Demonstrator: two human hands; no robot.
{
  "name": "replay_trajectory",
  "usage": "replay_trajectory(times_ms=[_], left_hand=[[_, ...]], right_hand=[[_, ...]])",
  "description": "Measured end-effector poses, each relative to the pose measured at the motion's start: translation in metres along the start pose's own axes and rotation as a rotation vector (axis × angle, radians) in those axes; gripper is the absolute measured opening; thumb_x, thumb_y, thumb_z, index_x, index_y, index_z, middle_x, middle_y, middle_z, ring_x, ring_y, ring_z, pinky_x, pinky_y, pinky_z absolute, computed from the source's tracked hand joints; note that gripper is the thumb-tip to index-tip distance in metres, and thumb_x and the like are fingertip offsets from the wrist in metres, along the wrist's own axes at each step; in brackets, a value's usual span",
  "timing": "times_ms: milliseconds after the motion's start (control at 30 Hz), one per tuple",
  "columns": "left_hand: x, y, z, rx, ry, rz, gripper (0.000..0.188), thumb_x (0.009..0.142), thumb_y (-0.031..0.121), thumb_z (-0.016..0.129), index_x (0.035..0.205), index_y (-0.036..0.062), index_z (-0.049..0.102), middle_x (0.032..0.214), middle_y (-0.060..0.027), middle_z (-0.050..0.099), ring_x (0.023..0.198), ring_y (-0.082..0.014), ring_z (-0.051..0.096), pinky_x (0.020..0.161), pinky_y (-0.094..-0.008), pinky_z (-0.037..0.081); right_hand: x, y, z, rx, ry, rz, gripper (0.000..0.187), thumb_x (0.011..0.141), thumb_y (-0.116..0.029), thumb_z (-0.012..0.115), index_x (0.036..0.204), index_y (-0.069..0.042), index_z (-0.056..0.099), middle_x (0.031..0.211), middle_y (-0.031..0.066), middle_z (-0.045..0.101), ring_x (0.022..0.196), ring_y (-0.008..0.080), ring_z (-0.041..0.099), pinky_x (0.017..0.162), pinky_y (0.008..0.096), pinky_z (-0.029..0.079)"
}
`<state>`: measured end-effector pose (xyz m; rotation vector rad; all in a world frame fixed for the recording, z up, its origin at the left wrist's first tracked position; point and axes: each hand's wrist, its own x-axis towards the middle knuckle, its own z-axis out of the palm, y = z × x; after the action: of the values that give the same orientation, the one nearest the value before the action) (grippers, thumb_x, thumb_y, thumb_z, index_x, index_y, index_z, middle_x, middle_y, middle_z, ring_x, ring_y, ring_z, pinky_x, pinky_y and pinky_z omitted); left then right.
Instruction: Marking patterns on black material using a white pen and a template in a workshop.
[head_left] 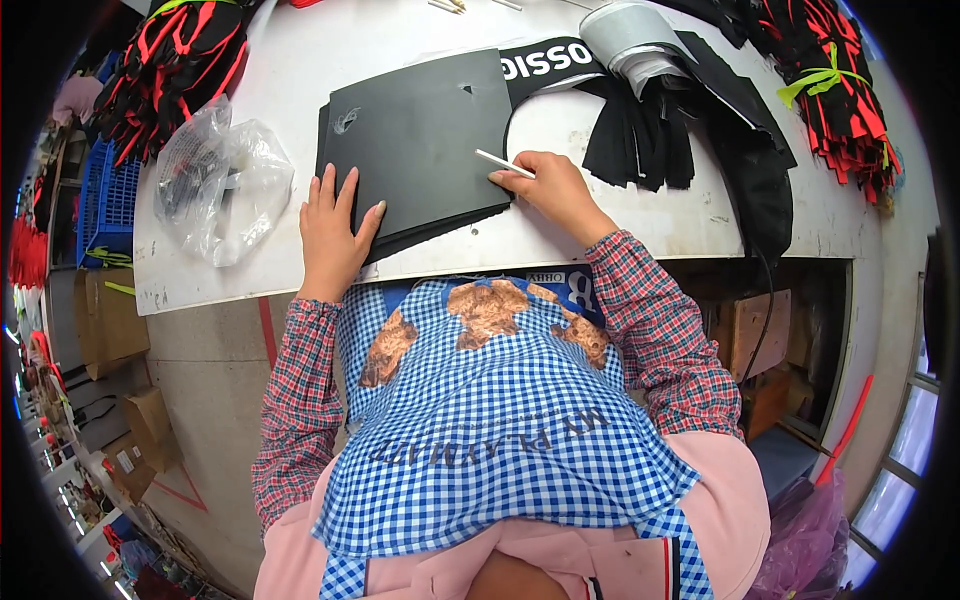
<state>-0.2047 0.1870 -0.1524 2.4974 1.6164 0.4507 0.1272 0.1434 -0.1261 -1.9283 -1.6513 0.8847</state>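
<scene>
A stiff dark grey sheet (425,135) lies on a stack of black pieces (437,232) whose edges show beneath it. My left hand (338,232) rests on the sheet's left near corner, fingers stretched out and the thumb spread aside. In my right hand (556,196) a thin white marking stick (505,164) is pinched between thumb and fingers. Its tip points left, over the sheet's right edge. That hand is at the edge of the stack, its side close to the table.
The white table (215,285) carries a clear plastic bag (225,185) at left. A black strip with white lettering (548,62), a grey roll (630,40) and black fabric strips (640,140) lie at the far right. Tied red-and-black bundles (175,70) stand at both far corners.
</scene>
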Motion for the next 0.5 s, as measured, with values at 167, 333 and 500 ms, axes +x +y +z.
replay_trajectory(times_ms=[167,333,500], left_hand=[[-0.007,0.000,0.003,-0.005,0.037,0.030,0.064,0.100,0.048,0.060,0.152,0.0131,0.048,0.163,-0.0188,0.034,0.151,-0.0423,0.028,0.119,-0.0582,0.027],[-0.013,0.000,0.005,0.016,0.051,0.038,0.064,0.100,0.048,0.060,0.152,0.0125,0.048,0.162,-0.0192,0.035,0.150,-0.0430,0.029,0.118,-0.0572,0.028],[-0.010,0.003,0.000,-0.006,0.044,0.048,0.065,0.099,0.048,0.061,0.150,0.0099,0.049,0.161,-0.0215,0.035,0.150,-0.0446,0.028,0.119,-0.0581,0.027]], right_hand=[[-0.002,-0.002,-0.002,-0.012,0.001,-0.058,0.038,0.093,-0.042,0.072,0.090,-0.004,0.073,0.069,0.0057,0.064,0.061,0.0170,0.057,0.058,0.0337,0.043],[-0.003,-0.005,-0.003,-0.013,-0.021,-0.055,0.037,0.093,-0.041,0.072,0.092,-0.004,0.073,0.069,0.0055,0.064,0.062,0.0165,0.056,0.059,0.0332,0.043],[0.000,0.000,-0.002,-0.032,0.001,-0.093,0.037,0.093,-0.041,0.072,0.092,-0.005,0.073,0.069,0.0057,0.064,0.061,0.0169,0.057,0.059,0.0332,0.044]])
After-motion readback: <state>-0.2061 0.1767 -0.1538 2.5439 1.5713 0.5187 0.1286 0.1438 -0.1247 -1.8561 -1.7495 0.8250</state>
